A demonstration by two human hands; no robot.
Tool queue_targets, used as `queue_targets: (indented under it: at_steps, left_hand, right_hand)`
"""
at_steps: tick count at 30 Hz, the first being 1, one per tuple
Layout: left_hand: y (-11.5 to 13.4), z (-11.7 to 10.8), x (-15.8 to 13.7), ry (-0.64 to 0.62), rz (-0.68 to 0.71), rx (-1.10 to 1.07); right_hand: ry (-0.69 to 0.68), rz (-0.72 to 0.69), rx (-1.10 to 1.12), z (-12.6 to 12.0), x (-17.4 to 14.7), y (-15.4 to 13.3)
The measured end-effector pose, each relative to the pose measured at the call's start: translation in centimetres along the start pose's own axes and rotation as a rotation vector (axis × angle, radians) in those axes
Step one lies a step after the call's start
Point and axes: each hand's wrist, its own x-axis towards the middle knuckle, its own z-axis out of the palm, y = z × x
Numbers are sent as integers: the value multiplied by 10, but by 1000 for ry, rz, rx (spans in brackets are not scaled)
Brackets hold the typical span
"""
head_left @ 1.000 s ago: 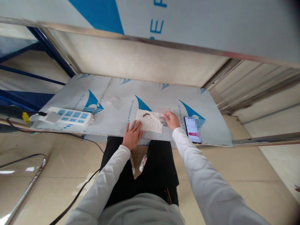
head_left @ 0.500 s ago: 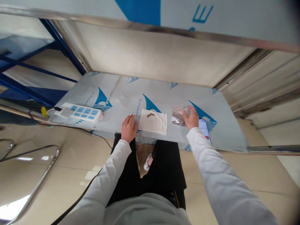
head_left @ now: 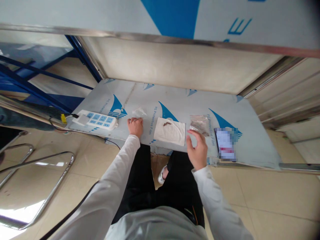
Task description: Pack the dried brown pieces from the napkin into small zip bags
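My left hand (head_left: 135, 127) rests on the worktop with fingers slightly bent, at the near edge of a small clear plastic bag (head_left: 139, 112). Whether the fingertips touch that bag I cannot tell. Over the front edge, my right hand (head_left: 197, 150) hovers with thumb and forefinger apart and nothing between them. Just beyond its fingertips lies a clear zip bag (head_left: 199, 124) with dark contents. Between my hands a white cloth-like pouch (head_left: 170, 133) lies flat, with small dark brown pieces (head_left: 167, 123) on its upper part.
The worktop (head_left: 172, 103) is covered in printed protective film. A white power strip (head_left: 100, 120) with a plugged-in cable is on the left. A phone (head_left: 225, 143) lies at the right front. An upper shelf (head_left: 112, 20) overhangs the back; a metal-framed chair (head_left: 57, 173) stands at the lower left.
My right hand has drawn back from the zip bag toward the front edge. The left has moved away from the white pouch, leftward to the small clear bag. The view has shifted slightly.
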Motion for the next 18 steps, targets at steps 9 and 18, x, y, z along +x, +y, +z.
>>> queue_targets:
  at_steps: [9, 18]
  left_hand:
    - [8, -44, -124, 183, 306, -218]
    - [52, -87, -165, 185, -11, -681]
  right_hand:
    - [-532, 568, 545, 59, -23, -62]
    - [-378, 351, 671, 52, -33, -65]
